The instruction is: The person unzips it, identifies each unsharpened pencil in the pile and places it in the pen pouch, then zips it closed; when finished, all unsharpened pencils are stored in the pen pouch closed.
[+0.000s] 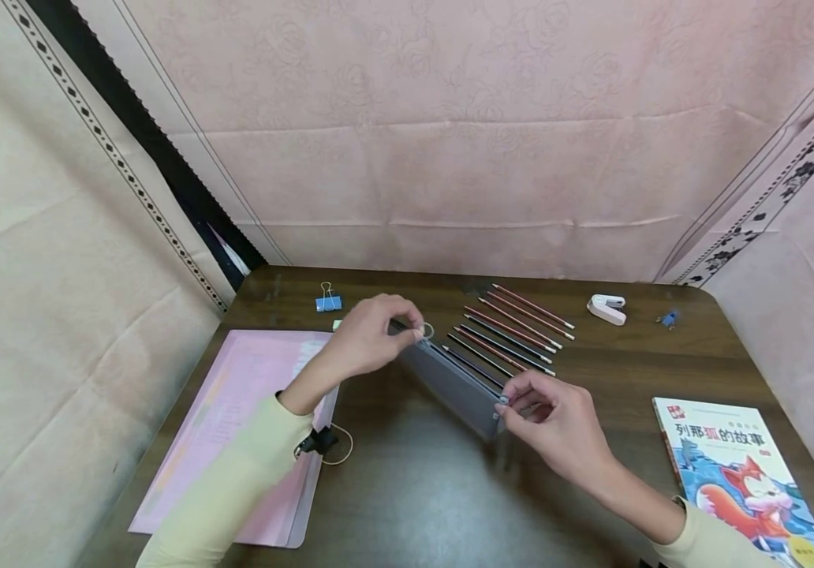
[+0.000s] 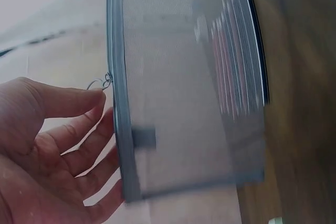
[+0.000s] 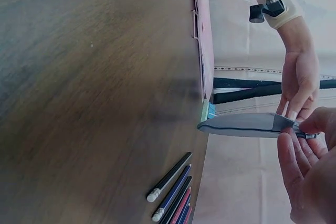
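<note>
A grey see-through mesh zip pouch (image 1: 446,385) is held up over the middle of the table, its zipped edge on top. My left hand (image 1: 377,335) pinches the small ring (image 2: 96,83) of the zipper pull between thumb and forefinger, near one end. At the other end, my right hand (image 1: 556,422) grips the pouch's top corner between thumb and fingers. Through the mesh in the left wrist view, the row of pencils (image 2: 231,66) shows behind the pouch. Several pencils (image 1: 520,319), dark and red, lie side by side on the table just beyond it.
A pink folder (image 1: 237,410) with an elastic loop lies at the left, under my left forearm. Behind stand a blue binder clip (image 1: 328,298), a white stapler (image 1: 606,309) and a small blue object (image 1: 668,319). A book with a fox cover (image 1: 741,473) lies at the right.
</note>
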The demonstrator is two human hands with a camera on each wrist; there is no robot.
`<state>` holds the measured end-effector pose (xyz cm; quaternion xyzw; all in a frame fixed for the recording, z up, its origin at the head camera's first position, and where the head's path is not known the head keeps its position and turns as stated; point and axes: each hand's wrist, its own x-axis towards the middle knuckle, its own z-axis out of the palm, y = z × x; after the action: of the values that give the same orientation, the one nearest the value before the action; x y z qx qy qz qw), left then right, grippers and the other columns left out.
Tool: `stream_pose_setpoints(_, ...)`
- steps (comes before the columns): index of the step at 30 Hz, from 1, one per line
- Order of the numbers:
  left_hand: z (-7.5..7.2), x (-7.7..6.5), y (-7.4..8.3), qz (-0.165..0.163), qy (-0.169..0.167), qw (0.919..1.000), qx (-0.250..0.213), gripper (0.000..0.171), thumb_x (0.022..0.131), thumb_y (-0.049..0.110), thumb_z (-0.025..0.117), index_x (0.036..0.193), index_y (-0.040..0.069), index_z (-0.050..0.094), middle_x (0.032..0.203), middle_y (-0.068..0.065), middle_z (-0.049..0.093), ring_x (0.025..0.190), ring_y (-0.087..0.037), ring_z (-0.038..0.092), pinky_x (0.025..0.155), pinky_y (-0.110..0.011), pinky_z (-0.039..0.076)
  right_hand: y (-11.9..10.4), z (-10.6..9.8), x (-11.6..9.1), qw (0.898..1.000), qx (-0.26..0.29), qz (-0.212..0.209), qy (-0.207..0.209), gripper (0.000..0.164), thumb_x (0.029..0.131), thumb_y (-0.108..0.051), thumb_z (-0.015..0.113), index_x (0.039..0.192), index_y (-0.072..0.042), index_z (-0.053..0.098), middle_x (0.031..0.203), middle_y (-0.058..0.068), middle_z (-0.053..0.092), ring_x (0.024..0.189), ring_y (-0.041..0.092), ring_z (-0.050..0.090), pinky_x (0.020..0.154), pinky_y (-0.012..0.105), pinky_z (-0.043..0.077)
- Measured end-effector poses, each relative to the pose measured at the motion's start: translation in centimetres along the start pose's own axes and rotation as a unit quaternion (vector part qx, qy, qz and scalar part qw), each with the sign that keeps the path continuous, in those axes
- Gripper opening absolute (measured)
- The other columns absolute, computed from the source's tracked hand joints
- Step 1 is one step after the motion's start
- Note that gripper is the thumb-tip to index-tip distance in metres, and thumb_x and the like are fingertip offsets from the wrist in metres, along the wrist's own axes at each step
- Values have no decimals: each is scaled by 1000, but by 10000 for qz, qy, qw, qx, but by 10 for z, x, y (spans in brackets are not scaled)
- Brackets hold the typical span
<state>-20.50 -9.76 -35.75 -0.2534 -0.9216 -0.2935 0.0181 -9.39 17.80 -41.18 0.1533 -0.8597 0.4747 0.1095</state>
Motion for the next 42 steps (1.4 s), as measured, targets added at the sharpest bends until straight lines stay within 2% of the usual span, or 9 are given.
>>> stream_pose_setpoints(5, -13, 9, -28, -93, 522, 9979, 372, 5, 87, 27, 69, 85, 24, 66, 110, 5, 66, 102, -19, 58, 102, -48, 38, 4, 0, 0, 10000, -30, 60, -21, 18, 80, -18, 77, 86, -28, 63, 75, -17, 70, 70, 1, 68, 57, 21, 54)
stream_pose_setpoints(10, -21, 10, -53, -515, 690, 9954, 425, 4, 87, 27, 68, 86, 24, 66, 114, 2, 65, 106, -24, 58, 108, -55, 32, 8, 1, -2, 9998, -55, 180, -49, 19, 79, -19, 79, 85, -28, 63, 74, -18, 69, 68, 2, 68, 57, 21, 54)
stream_pose_setpoints(16, -24, 7, -70, -809, 731, 9932, 409, 3, 89, 25, 66, 91, 23, 66, 107, 4, 65, 76, -21, 53, 87, -44, 43, 10, 2, -3, 9998, -66, 129, -138, 26, 76, -11, 79, 84, -29, 63, 75, -17, 68, 67, 2, 67, 57, 20, 54)
stream_pose_setpoints(22, -25, 3, -67, -940, 833, 9916, 323, 4, 89, 26, 66, 92, 24, 67, 104, 6, 66, 86, -21, 56, 81, -40, 46, 17, 1, -5, 9998, 86, 53, -170, 24, 77, -12, 79, 86, -27, 63, 75, -15, 69, 68, 3, 68, 56, 20, 55)
stream_pose_setpoints(26, -23, 4, -63, -1132, 861, 9898, -22, 8, 90, 30, 64, 94, 24, 66, 97, 5, 67, 80, -20, 56, 74, -36, 46, 19, 0, -6, 9995, 276, 102, -94, 19, 79, -16, 79, 88, -24, 63, 75, -11, 71, 67, 5, 69, 56, 21, 55)
stream_pose_setpoints(30, -19, 1, -62, -1395, 499, 9880, -429, 16, 91, 36, 62, 96, 22, 66, 91, 2, 68, 82, -18, 61, 72, -33, 49, 11, -2, -7, 9987, 421, 248, -119, 18, 80, -11, 78, 89, -17, 64, 76, -3, 73, 67, 9, 70, 56, 22, 57)
stream_pose_setpoints(34, -19, -3, -66, -1555, -265, 9864, -456, 35, 90, 53, 58, 92, 19, 67, 87, -1, 69, 80, -16, 63, 71, -31, 51, -2, -6, -6, 9978, 517, 367, -178, 18, 79, -6, 77, 89, -12, 64, 77, 2, 73, 67, 13, 71, 58, 24, 58)
stream_pose_setpoints(39, -16, -15, -63, -1618, -1510, 9710, -905, 55, 86, 67, 53, 82, 16, 73, 81, -2, 73, 72, -13, 68, 75, -31, 56, 2, -5, -7, 9975, 580, 361, -205, 17, 79, -7, 77, 88, -13, 65, 77, 1, 73, 67, 13, 70, 59, 24, 58)
stream_pose_setpoints(42, -7, -22, -51, -1547, -1798, 9651, -1113, 55, 85, 69, 51, 80, 20, 75, 80, 2, 74, 72, -11, 70, 80, -31, 56, 13, 0, -8, 9970, 665, 317, -251, 16, 80, -12, 78, 88, -17, 64, 76, -3, 73, 68, 11, 70, 59, 24, 58)
